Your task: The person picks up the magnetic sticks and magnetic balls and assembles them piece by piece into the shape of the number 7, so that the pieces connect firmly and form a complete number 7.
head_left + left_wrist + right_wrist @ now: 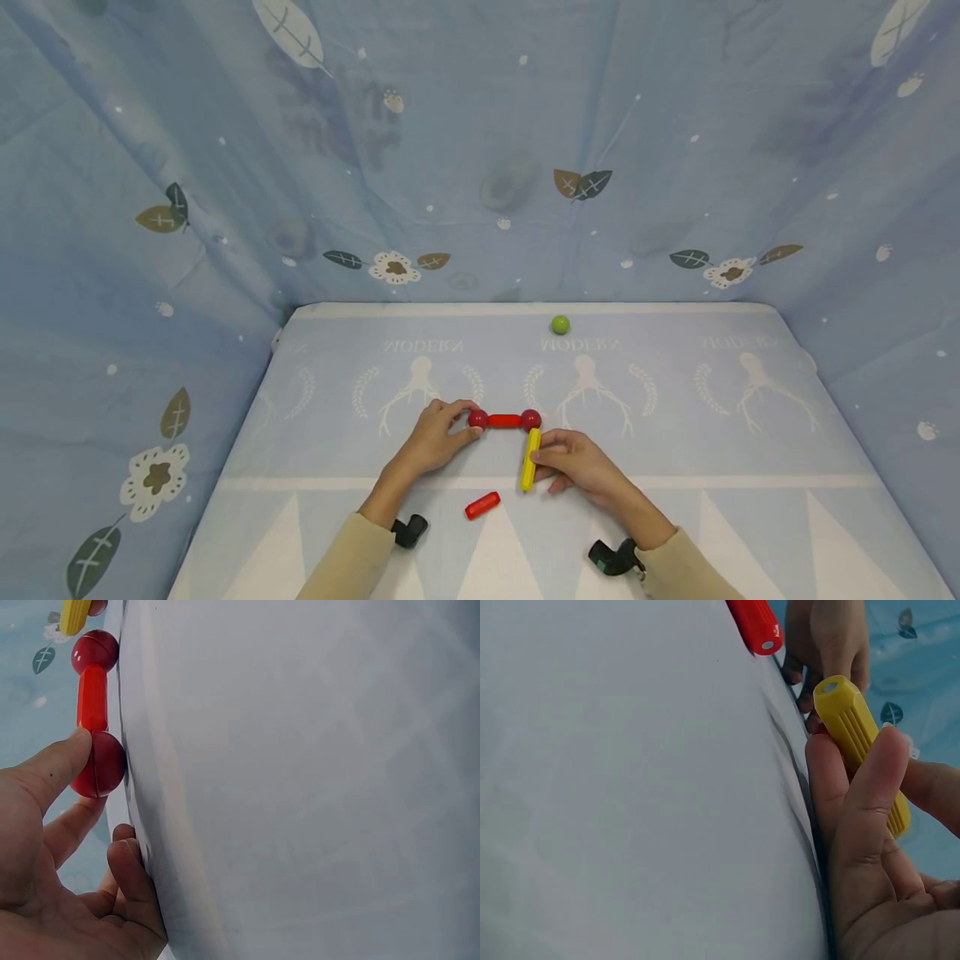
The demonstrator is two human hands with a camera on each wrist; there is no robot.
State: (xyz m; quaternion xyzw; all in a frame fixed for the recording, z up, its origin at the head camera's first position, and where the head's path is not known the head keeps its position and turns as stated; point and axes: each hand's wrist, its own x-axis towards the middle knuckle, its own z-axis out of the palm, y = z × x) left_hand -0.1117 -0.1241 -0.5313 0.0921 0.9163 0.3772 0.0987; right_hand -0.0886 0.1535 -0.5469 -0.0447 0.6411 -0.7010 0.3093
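Two dark red balls are joined by a short red rod (504,421), lying near the middle of the table. My left hand (438,437) pinches the left ball (477,419) between thumb and fingers, also seen in the left wrist view as the nearer ball (99,765). My right hand (577,467) holds a yellow ribbed rod (529,460), its upper end close to the right ball (531,419); whether they touch I cannot tell. In the right wrist view the yellow rod (849,720) shows a small metallic disc at its end.
A loose red rod (482,505) lies on the table between the forearms. Toward the back edge sits a green ball (560,325). Blue patterned cloth (480,167) walls in the back and sides of the table. Black devices (613,557) are at both wrists.
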